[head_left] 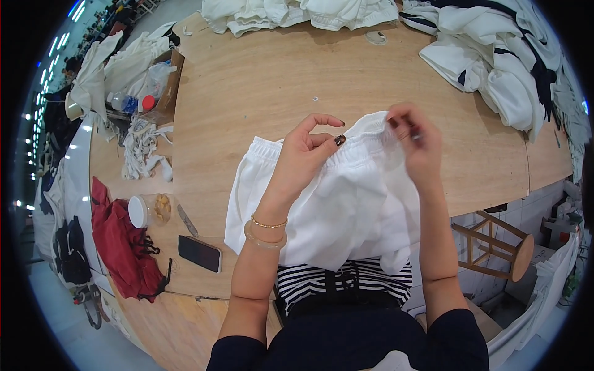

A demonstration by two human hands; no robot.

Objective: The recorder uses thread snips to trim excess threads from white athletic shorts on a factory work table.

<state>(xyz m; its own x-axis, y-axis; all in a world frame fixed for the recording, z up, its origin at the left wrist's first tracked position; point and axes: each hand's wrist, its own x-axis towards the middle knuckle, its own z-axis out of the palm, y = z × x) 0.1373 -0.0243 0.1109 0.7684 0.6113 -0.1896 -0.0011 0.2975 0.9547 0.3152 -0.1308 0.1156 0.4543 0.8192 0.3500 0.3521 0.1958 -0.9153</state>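
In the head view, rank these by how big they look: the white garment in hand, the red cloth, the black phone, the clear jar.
1. White garment, pinched at its waistband by the left hand and the right hand
2. Red cloth
3. Black phone and clear jar look about alike; fisheye bending near the rim makes it unsure.

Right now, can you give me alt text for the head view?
Both hands hold the gathered waistband of a white garment over a wooden table: the left hand pinches it, the right hand grips its edge. A phone lies to the left, with piled white garments at the far edge.
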